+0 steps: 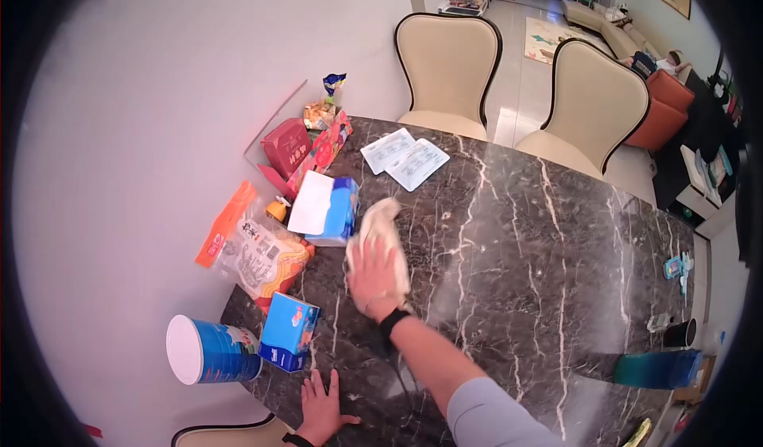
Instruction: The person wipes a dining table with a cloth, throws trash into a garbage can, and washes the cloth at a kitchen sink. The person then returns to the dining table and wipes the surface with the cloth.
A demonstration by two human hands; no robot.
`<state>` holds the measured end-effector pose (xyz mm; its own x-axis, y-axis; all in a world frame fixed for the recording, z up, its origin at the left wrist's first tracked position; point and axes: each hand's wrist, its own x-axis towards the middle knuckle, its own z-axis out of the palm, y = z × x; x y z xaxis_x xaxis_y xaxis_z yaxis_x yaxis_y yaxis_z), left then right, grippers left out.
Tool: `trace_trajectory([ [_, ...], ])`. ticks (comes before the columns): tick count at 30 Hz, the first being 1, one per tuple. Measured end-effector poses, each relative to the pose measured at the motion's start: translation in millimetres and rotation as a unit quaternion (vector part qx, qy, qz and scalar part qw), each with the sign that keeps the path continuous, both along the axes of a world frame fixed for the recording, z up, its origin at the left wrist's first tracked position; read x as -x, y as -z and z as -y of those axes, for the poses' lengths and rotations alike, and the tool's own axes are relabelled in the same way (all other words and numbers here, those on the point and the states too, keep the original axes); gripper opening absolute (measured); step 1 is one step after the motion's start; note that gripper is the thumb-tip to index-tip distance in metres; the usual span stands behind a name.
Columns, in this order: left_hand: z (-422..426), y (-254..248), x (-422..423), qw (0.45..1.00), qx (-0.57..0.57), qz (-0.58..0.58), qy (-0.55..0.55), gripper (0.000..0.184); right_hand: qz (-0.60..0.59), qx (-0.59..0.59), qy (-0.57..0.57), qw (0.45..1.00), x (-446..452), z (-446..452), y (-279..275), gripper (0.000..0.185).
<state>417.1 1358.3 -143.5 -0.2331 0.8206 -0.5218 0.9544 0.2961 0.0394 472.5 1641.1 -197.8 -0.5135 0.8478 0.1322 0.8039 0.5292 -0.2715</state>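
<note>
On the dark marble tabletop, my right hand presses down on a crumpled cream cloth, holding it against the surface with the fingers over it. My left hand rests on the table near its lower-left edge, fingers spread, holding nothing. Just above that hand stands a small blue box. A blue and white tissue box is beside the cloth's left side, with a white sheet or flap on top.
Along the wall are a large blue tub with a white lid, an orange-topped snack bag and a red box. Two printed packets lie at the back. A teal bottle lies right; two cream chairs stand behind.
</note>
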Motion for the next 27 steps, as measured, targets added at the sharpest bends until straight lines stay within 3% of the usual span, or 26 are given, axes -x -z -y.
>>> trace_trajectory([
  [3,-3,-4,-2,1.000,0.006,-0.005,0.005,0.126,-0.049,-0.039,-0.094,0.994,-26,28,21,0.062],
  [5,-2,-5,-1,1.000,0.006,-0.001,0.003,0.125,-0.019,0.040,-0.134,0.990,-80,6,-16,0.059],
  [6,-1,-3,1,1.000,0.007,0.008,0.002,0.125,-0.129,-0.024,-0.034,0.991,-147,-25,-1,0.056],
  [7,-3,-4,1,1.000,0.004,0.013,-0.002,0.125,-0.082,-0.106,0.023,0.991,-185,-47,30,0.055],
  [8,-4,-7,0,1.000,0.018,0.015,-0.003,0.124,0.001,-0.139,0.079,0.987,-221,-56,2,0.051],
  [9,-5,-8,1,0.999,0.034,0.016,-0.005,0.123,0.026,0.005,0.134,0.991,-254,-73,-8,0.054],
  [11,-4,-7,3,0.999,0.023,0.020,-0.007,0.122,0.043,-0.022,0.229,0.972,-287,-73,24,0.058],
  [14,-2,-7,1,0.999,0.015,0.028,-0.009,0.120,0.154,0.003,0.280,0.948,-227,-62,23,0.062],
  [19,-5,-10,-1,1.000,-0.001,0.019,-0.016,0.119,0.098,-0.076,0.054,0.991,-61,-9,17,0.065],
  [21,-3,-10,-2,1.000,-0.006,-0.002,-0.014,0.121,0.115,-0.059,-0.023,0.991,-4,34,6,0.064],
  [22,-2,-9,-2,1.000,-0.010,-0.004,-0.009,0.122,0.055,-0.028,-0.067,0.996,13,57,5,0.063],
  [23,-2,-8,-2,1.000,-0.014,-0.003,-0.004,0.123,0.088,-0.037,-0.138,0.986,21,74,-17,0.060],
  [25,-3,-7,-2,1.000,-0.003,-0.011,0.000,0.125,-0.111,-0.071,-0.186,0.974,15,87,9,0.057],
  [27,-3,-5,-2,1.000,0.004,-0.018,0.002,0.125,-0.074,-0.053,-0.184,0.979,-3,52,28,0.049],
])
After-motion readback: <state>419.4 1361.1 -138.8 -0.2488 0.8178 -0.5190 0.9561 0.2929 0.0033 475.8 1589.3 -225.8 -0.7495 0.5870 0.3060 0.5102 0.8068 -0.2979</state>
